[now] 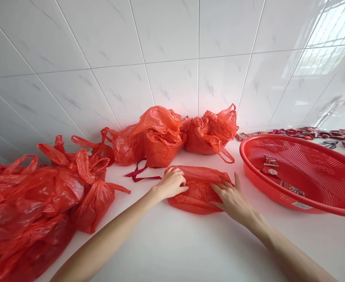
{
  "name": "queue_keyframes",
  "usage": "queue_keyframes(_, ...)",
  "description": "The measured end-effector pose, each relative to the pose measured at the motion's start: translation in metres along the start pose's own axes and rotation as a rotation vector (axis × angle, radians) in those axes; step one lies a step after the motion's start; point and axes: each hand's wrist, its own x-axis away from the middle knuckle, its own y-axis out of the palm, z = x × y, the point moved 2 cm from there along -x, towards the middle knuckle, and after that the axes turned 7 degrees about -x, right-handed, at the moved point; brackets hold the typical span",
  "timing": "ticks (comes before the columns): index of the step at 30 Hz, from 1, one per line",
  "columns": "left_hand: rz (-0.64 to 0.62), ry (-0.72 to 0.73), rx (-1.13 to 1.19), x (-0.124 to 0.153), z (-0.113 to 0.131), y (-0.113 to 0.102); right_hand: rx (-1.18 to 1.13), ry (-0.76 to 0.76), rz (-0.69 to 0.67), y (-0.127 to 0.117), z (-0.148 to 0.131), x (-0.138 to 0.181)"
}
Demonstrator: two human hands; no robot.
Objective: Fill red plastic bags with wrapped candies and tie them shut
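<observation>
A thin red plastic bag (200, 192) lies on the white table in front of me, crumpled and loosely spread, its long side running left to right. My left hand (172, 182) is at its left end, with curled fingers closed on the plastic. Across the right end rests my right hand (229, 194), fingers spread over the film and thumb apart. Just beyond my left hand a dark red ribbon (137, 172) lies in a loop on the table.
Knotted red bags (28, 196) are heaped at the left. Several filled bags (163, 137) stand against the tiled wall (172, 31). A red perforated basket (278, 196) at the right holds a few small packets (271, 160). More small packets (296, 133) lie along the wall behind it.
</observation>
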Motion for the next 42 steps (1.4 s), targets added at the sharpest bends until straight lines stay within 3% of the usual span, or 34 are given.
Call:
queue_keyframes(7, -0.052, -0.04, -0.045, 0.009, -0.003, -0.007, 0.062, 0.217, -0.051, -0.005, 0.012, 0.003)
queue_keyframes(10, -0.039, -0.053, -0.071, 0.011, 0.002, -0.009, 0.059, 0.213, -0.048, -0.013, 0.01, 0.001)
queue_keyframes(16, 0.084, 0.126, 0.127, 0.014, 0.018, -0.008, -0.049, 0.115, 0.005, -0.016, 0.001, 0.0)
queue_keyframes(22, -0.176, -0.027, 0.068, 0.027, 0.016, 0.0, -0.04, 0.189, -0.171, -0.006, 0.005, 0.005)
queue_keyframes(26, -0.233, -0.026, 0.101, 0.032, 0.007, 0.001, -0.078, 0.276, -0.228, -0.01, 0.005, 0.006)
queue_keyframes(29, -0.184, 0.005, 0.09, 0.03, 0.008, -0.004, -0.074, 0.283, -0.225, -0.015, 0.003, 0.004)
queue_keyframes(34, 0.03, 0.006, 0.12, 0.03, 0.025, -0.008, -0.043, 0.298, -0.198, -0.016, 0.005, 0.003)
queue_keyframes(38, 0.096, -0.118, 0.07, 0.035, 0.026, 0.011, -0.038, 0.303, -0.174, -0.019, 0.009, 0.005)
queue_keyframes(42, 0.153, -0.112, 0.127, 0.035, 0.02, 0.033, -0.087, 0.35, -0.18, -0.025, 0.013, 0.005)
